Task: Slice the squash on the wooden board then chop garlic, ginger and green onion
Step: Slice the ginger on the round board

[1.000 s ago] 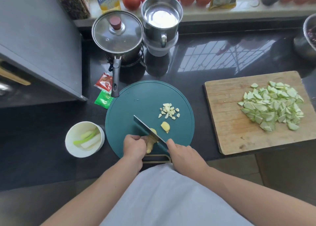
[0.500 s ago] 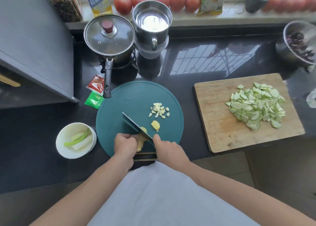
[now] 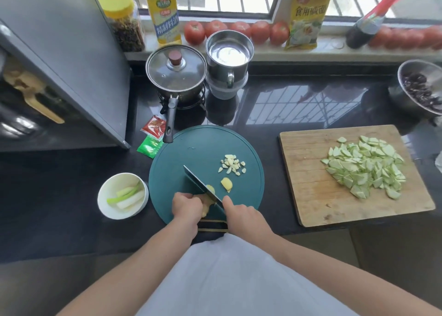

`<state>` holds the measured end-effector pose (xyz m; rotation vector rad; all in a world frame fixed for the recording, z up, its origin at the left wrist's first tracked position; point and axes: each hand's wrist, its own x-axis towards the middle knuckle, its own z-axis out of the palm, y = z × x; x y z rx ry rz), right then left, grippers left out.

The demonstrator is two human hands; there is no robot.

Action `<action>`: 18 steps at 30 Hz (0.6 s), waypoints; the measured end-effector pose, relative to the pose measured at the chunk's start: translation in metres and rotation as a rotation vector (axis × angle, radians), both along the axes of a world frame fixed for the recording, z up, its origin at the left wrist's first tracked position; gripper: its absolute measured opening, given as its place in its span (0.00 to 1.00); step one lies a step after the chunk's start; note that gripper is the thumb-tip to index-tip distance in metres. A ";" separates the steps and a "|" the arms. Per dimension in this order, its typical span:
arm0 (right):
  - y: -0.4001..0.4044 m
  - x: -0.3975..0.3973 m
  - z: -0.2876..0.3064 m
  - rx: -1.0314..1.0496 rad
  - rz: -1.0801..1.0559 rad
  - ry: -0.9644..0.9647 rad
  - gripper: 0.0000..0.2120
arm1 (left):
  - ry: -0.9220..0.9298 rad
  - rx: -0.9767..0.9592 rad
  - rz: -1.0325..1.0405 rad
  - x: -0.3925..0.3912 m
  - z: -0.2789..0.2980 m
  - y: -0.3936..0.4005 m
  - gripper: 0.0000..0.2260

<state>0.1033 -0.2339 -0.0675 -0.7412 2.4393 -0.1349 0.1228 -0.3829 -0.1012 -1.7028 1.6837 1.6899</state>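
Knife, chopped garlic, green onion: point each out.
Knife [image 3: 199,184], head view, flat of the blade.
Chopped garlic [image 3: 231,164], head view, middle of the pile.
Green onion [image 3: 126,196], head view, pale stalk.

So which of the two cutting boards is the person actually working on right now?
The round green board, where both hands and the knife are; the wooden board to its right only holds the sliced squash.

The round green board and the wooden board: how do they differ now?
The round green board is teal and holds chopped garlic and ginger; the wooden board is rectangular, pale brown, and holds sliced squash. Both hands work over the green one only. Both lie flat on the dark counter.
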 end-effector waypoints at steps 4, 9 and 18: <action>0.016 0.003 0.001 0.041 -0.034 -0.054 0.12 | 0.012 -0.020 0.008 -0.001 -0.002 -0.001 0.10; -0.020 -0.003 -0.007 -0.009 -0.007 0.037 0.16 | 0.061 -0.028 -0.046 0.005 -0.004 -0.001 0.12; -0.010 -0.024 -0.008 -0.133 -0.136 0.130 0.06 | 0.104 0.085 -0.085 0.015 0.002 -0.013 0.12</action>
